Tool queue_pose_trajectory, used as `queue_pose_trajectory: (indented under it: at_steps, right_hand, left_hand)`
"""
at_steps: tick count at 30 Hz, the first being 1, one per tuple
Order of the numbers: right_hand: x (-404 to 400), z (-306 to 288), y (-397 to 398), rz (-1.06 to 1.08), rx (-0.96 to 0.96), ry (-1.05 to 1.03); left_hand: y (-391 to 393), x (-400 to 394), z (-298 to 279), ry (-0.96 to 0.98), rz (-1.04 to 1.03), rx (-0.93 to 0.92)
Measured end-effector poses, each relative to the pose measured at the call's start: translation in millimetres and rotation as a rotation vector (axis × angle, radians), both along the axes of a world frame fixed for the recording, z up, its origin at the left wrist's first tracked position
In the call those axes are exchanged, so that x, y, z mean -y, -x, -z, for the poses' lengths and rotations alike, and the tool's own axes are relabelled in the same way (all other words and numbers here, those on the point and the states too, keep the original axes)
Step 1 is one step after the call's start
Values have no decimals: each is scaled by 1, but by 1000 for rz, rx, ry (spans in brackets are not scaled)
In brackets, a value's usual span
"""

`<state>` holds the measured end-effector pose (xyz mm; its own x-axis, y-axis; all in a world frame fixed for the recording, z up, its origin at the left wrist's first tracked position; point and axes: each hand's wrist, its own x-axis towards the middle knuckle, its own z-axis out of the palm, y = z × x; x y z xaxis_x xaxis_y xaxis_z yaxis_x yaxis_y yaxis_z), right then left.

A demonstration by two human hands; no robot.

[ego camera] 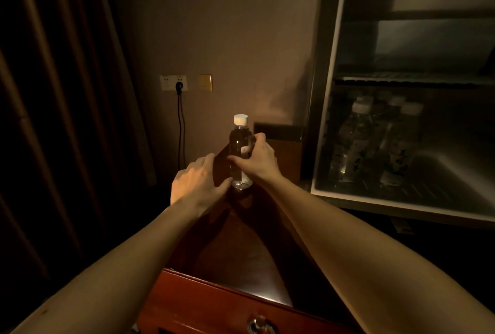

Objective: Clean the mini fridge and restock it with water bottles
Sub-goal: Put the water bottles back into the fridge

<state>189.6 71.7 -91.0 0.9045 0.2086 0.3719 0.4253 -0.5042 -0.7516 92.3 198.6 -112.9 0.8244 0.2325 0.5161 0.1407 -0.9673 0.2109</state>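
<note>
Head view: right hand (258, 158) grips upright water bottle (240, 146) on desk (241, 253); left hand (195, 183) open, thumb touching bottle base.

2 bare forearms reaching from the lower corners toward frame centre, right hand (258, 158) with fingers curled in a grip, left hand (197, 182) beside it, fingers extended

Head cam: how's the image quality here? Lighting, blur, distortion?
Head view: dim, warm orange light, with the curtain on the left nearly black. The water bottle and the right hand gripping it are lit and fairly sharp; the left hand is too. The mini fridge interior is murky and soft, its bottles hazy. Wide-angle bending tilts the fridge frame.
</note>
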Motion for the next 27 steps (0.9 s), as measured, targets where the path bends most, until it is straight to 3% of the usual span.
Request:
queue_pose_trajectory:
  at_steps: [14,17,22,27]
  right_hand:
    - [28,-6,30,-97,118,-15]
    - [52,-11,49,-83,150,-32]
    - [107,-22,79,-171,109,-228]
    - [179,-43,107,-102,169,-124]
  left_hand:
    - [18,16,-21,80,76,8]
    - [27,38,-31,112,141,3]
    - [46,87,-44,93,308,19]
    - [57,144,-64,46,435,48]
